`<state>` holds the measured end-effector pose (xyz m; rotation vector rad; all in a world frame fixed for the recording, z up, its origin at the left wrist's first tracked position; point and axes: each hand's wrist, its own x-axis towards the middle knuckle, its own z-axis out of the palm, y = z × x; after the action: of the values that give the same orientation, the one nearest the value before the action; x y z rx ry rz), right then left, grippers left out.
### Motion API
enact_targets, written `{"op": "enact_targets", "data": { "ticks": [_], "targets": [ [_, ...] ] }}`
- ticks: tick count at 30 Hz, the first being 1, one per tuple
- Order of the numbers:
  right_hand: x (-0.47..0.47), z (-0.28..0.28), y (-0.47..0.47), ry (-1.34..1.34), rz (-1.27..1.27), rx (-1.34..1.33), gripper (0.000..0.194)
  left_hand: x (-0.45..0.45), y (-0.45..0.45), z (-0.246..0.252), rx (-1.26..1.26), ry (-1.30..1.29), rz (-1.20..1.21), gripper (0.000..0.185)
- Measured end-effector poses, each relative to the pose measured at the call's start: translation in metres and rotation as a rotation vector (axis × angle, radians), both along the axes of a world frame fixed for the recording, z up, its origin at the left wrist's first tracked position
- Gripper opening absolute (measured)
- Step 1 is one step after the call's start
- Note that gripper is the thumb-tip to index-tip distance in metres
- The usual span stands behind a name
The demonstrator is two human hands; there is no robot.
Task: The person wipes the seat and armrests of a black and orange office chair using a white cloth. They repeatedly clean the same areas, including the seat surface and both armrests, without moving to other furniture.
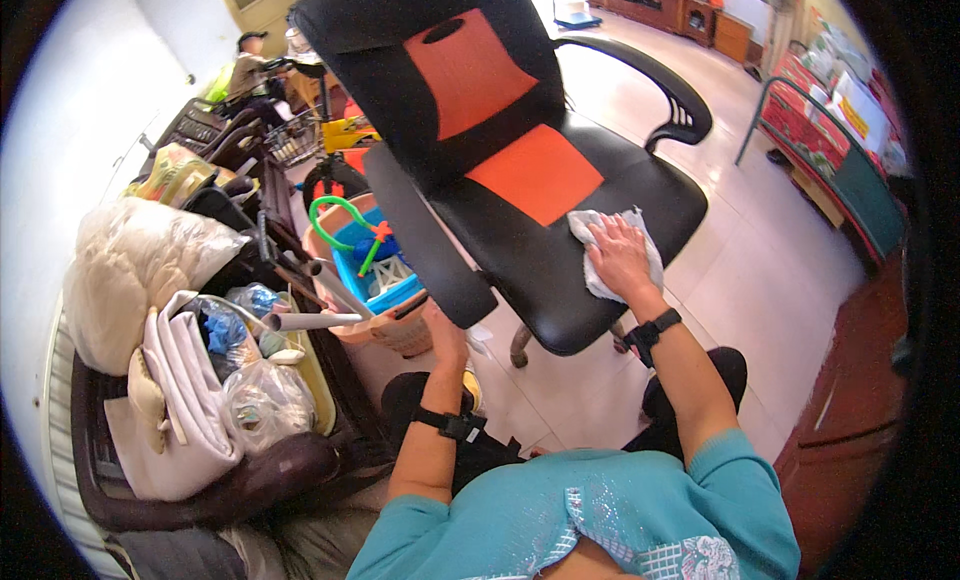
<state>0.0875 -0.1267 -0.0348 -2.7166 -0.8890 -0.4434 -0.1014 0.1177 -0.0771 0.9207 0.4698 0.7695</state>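
A black office chair (525,280) with orange panels on its seat and backrest stands in front of me, its casters on the tiled floor. My right hand (619,256) lies flat, fingers apart, on a white cloth (600,278) that rests on the front right part of the seat. My left hand (444,332) is beside the lower end of the chair's left armrest (427,235), which partly hides its fingers; whether it grips the armrest cannot be told. Both wrists wear black bands.
At the left, a dark wooden bench (277,490) holds folded fabric and plastic bags. A peach basket (405,336) with a blue bin (386,302) stands beside the chair. A person (251,74) sits farther back. At right are a bed with a metal rail (810,107) and reddish-brown furniture (847,422).
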Motion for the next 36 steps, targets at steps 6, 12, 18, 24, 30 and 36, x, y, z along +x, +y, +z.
{"op": "enact_targets", "data": {
  "ticks": [6, 12, 18, 24, 30, 36],
  "targets": [
    [0.002, -0.003, -0.002, 0.022, 0.001, 0.018, 0.045, -0.001, 0.000, -0.001, 0.046, 0.085, 0.015, 0.033],
    [0.002, -0.003, -0.001, 0.025, -0.005, 0.036, 0.043, 0.001, 0.005, -0.003, 0.064, 0.049, -0.027, 0.030],
    [0.000, 0.000, -0.001, 0.047, -0.015, 0.038, 0.043, 0.002, 0.011, -0.010, 0.009, 0.091, -0.035, 0.030],
    [0.000, -0.001, -0.001, 0.036, -0.015, 0.035, 0.043, 0.001, 0.008, -0.009, -0.027, 0.054, -0.021, 0.029],
    [0.002, -0.004, -0.002, 0.022, -0.004, 0.048, 0.041, 0.003, 0.006, -0.009, -0.026, 0.055, 0.016, 0.028],
    [0.004, -0.007, -0.001, 0.009, 0.009, 0.081, 0.043, 0.001, 0.005, -0.010, 0.029, 0.056, -0.003, 0.030]
  ]
}}
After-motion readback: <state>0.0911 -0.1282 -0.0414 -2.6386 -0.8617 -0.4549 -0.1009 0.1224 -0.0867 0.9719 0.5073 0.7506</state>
